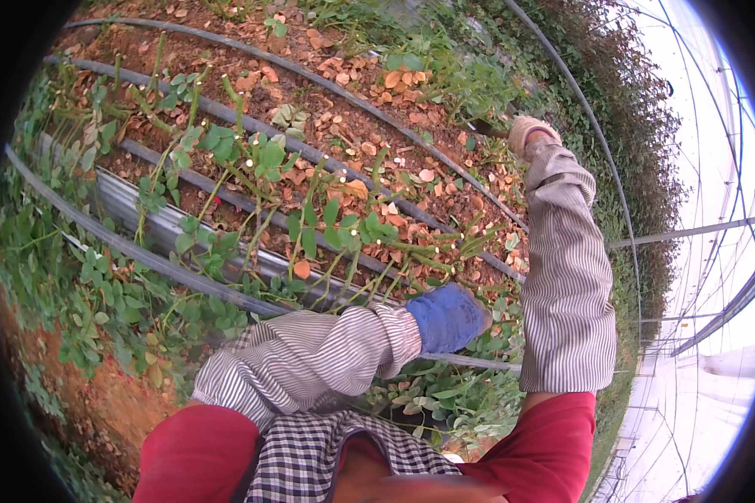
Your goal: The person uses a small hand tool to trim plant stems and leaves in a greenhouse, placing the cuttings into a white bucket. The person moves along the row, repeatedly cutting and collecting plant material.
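My left hand, in a blue fabric glove, is low over the plant bed, close to several cut green stems. Its fingers face away from me, so whether it grips a stem is hidden. Stretched out to the upper right, my right hand wears a pale work glove. A dark tool sticks out from it to the left; most of the tool is covered by the hand. Leafy green shoots grow just beyond the tool. The stems in the bed, which look like rose canes, end in pale cut faces.
Dark irrigation hoses run lengthwise along the bed over soil and dry leaves. A grey rail and a metal-looking strip border its near side. Dense foliage rises at right, beside white greenhouse sheeting.
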Available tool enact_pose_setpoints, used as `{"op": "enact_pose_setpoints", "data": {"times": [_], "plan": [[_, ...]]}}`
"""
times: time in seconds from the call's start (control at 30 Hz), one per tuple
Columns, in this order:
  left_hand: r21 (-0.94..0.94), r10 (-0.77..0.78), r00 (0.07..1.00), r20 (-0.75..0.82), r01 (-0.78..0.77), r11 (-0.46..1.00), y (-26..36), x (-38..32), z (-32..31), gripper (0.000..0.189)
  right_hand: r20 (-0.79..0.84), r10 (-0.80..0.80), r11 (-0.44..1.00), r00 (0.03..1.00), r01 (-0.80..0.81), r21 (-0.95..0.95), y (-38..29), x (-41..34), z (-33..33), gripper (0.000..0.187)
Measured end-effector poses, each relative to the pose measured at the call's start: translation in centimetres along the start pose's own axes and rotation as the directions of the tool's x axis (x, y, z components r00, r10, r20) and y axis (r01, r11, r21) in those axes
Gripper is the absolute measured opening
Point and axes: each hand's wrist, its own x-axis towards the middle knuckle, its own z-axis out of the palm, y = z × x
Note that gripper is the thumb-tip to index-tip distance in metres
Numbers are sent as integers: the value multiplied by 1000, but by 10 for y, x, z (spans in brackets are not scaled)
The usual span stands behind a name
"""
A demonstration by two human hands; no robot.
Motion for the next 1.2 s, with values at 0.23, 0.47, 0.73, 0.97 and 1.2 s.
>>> {"op": "enact_pose_setpoints", "data": {"times": [0.23, 0.47, 0.73, 0.97, 1.2], "plan": [[-35, 62, 991, -116, -66, 997, -5, -5, 9, 9, -191, -61, 965, 980, 9, -262, -30, -9, 18, 35], [-78, 16, 997, -76, -22, 997, -6, 1, 11, 10, 121, -179, 934, 976, 207, -289, -27, -21, -33, 24], [-94, 32, 994, -109, -42, 995, -8, 5, 24, 13, -40, -83, 979, 996, 74, -188, 19, -40, -11, 27], [-103, -1, 996, -88, -8, 995, -9, 1, 22, 14, -203, 19, 977, 979, -61, -202, -35, -32, 0, 31], [-77, 0, 998, -62, -5, 997, -12, 1, 19, 12, -225, -31, 962, 974, -32, -272, -34, -52, -23, 32]]}}
